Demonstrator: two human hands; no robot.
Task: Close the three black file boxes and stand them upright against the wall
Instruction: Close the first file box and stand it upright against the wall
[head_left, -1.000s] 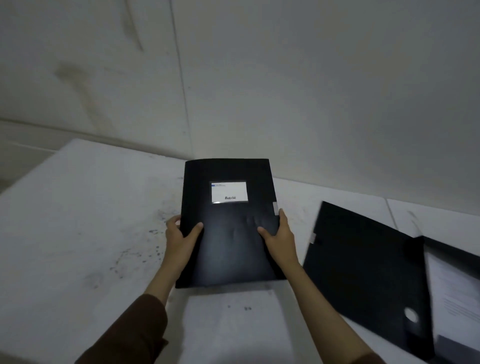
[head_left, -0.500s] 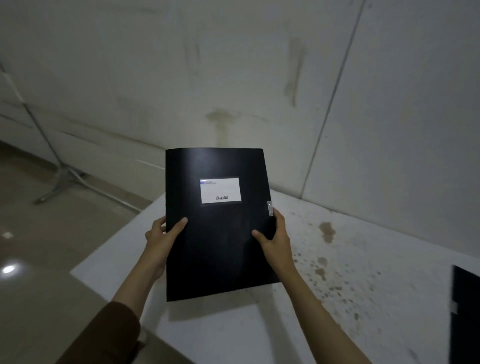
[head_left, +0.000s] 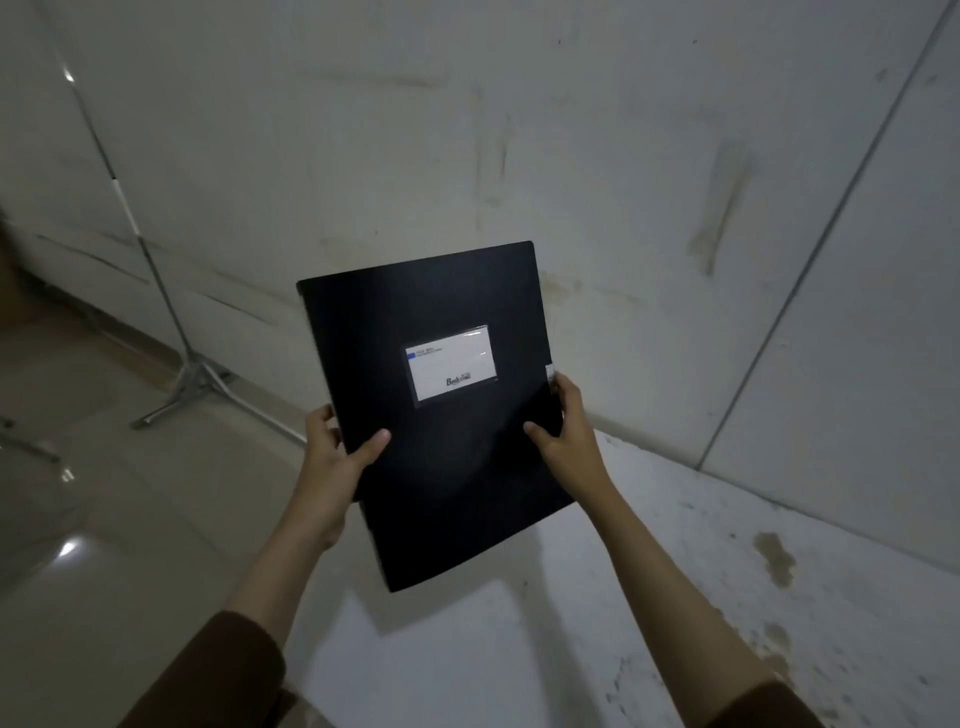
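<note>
Hands, left hand (head_left: 337, 457) and right hand (head_left: 569, 431), clamp closed file box (head_left: 436, 415) mid-frame above table (head_left: 649, 597); setting its bottom edge squarely against wall (head_left: 623, 182) should keep it upright.

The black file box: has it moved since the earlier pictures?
Yes. The black file box has gone left along the table, now overhanging its left end.

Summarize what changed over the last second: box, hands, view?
The closed file box was carried left toward the table's left end and tilted; the view swung with it, so the open box is out of frame. Unchanged: left hand and right hand grip its sides, label facing the camera.
</note>
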